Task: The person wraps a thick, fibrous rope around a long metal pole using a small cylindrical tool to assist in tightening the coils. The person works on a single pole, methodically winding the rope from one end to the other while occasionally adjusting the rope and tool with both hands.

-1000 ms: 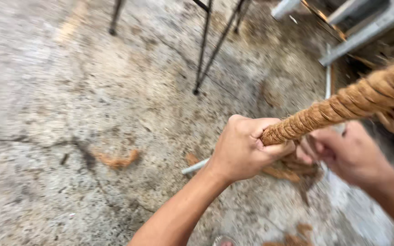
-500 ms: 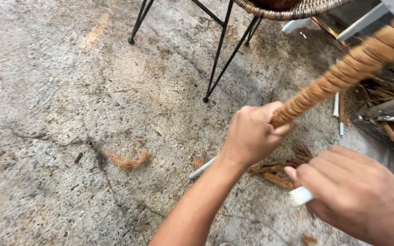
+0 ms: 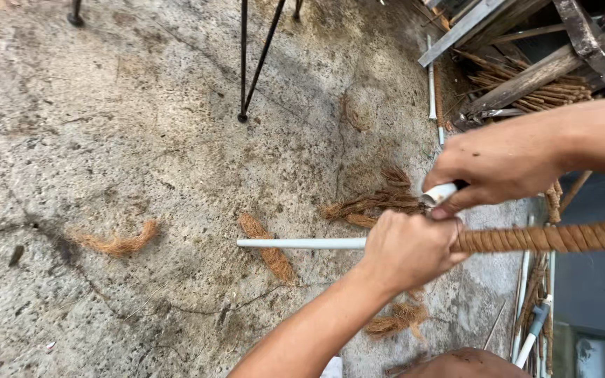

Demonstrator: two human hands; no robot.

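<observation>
Coir-wrapped pole (image 3: 547,236): runs level from the left fist out to the right edge; bare white pipe (image 3: 301,243) sticks out the other side
Left hand (image 3: 409,248): clamped around the pole at the end of the wrap
Right hand (image 3: 502,162): fingers pinched on a small white piece (image 3: 440,192), just above the left fist
Floor (image 3: 106,140): rough concrete; loose fibre scraps (image 3: 376,203) near the pipe
Risk: likely the wrap slackens or unwinds if the left grip eases; pole could swing into the black metal legs (image 3: 253,63)

A brown coir-wrapped pole (image 3: 547,238) lies level, its bare white end (image 3: 295,243) pointing left above the concrete.
</observation>
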